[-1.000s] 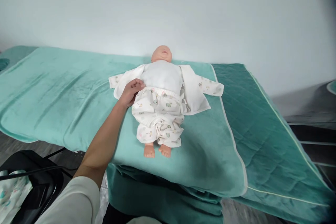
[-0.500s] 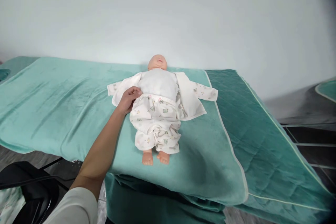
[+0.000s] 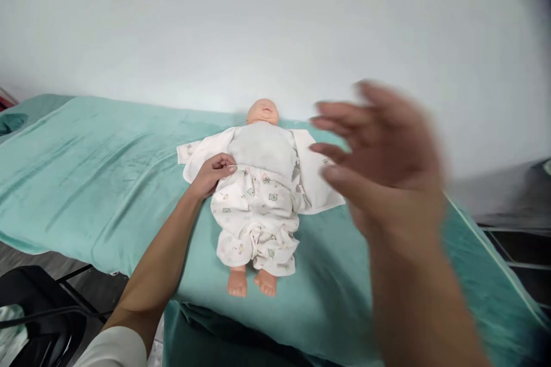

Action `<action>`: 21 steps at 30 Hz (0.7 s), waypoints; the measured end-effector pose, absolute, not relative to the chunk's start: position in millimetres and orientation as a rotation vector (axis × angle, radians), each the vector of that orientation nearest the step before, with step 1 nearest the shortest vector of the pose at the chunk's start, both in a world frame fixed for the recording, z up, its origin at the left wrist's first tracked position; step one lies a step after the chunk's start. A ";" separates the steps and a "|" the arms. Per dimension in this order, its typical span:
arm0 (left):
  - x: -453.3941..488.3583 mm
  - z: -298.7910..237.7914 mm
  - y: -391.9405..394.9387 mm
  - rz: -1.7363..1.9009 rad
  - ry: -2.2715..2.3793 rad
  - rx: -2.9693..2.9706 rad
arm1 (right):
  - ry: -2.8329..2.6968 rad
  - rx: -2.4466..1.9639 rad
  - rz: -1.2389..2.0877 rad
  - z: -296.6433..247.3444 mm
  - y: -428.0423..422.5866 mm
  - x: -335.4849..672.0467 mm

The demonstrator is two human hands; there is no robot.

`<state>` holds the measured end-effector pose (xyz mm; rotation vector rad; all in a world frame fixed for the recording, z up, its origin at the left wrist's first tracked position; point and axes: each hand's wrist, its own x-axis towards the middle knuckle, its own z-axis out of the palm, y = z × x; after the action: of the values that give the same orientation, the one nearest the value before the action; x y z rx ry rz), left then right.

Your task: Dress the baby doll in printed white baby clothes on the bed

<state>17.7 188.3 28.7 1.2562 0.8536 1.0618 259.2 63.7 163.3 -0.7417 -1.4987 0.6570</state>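
A baby doll (image 3: 263, 111) lies on its back on a green sheet, head toward the wall and bare feet toward me. It has a white top on its belly, patterned baby trousers (image 3: 257, 198) pulled up to the waist, and a white jacket (image 3: 319, 175) spread out at both sides. At the trousers' waistband, on the left of the picture, my left hand (image 3: 214, 172) is closed with thumb and fingers pinching the edge. My right hand (image 3: 383, 155), smeared by motion, hangs in the air over the jacket's right side. Its fingers are apart and hold nothing.
The green sheet (image 3: 107, 178) covers a long bed against a white wall (image 3: 215, 40). A darker quilted cover (image 3: 477, 275) shows at the right. Below left stands a black chair (image 3: 47, 304) with a light patterned cloth on it.
My right hand has come into view from the right, raised over the jacket. My left hand stays at the waistband. The view has tilted slightly.
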 end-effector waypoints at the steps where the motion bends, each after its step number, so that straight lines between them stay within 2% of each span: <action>1: 16.4 28.9 186.9 1.042 0.857 1.277 | -1.492 -0.793 0.670 146.0 80.7 255.1; 3: 13.7 29.6 183.5 1.012 0.870 1.323 | -1.525 -0.987 0.656 108.7 111.5 246.8; 6: 11.8 31.8 177.9 0.989 0.915 1.386 | -1.740 -1.257 0.412 69.6 132.9 240.7; 10: 13.7 37.7 171.4 0.925 0.991 1.414 | -1.895 -1.399 0.214 64.8 125.5 248.3; 13: 16.5 41.3 167.2 0.921 1.055 1.502 | -1.930 -1.455 0.224 70.5 120.1 254.8; 17: 23.0 41.9 163.1 1.105 1.065 1.821 | -2.103 -1.371 0.246 70.1 120.1 257.5; 21: 33.1 43.3 164.9 1.282 1.046 2.047 | -2.036 -1.285 0.503 69.1 125.0 261.7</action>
<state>33.1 164.9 43.3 2.0469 1.0464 1.2820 261.7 125.0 69.1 -1.2849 -2.0362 0.5028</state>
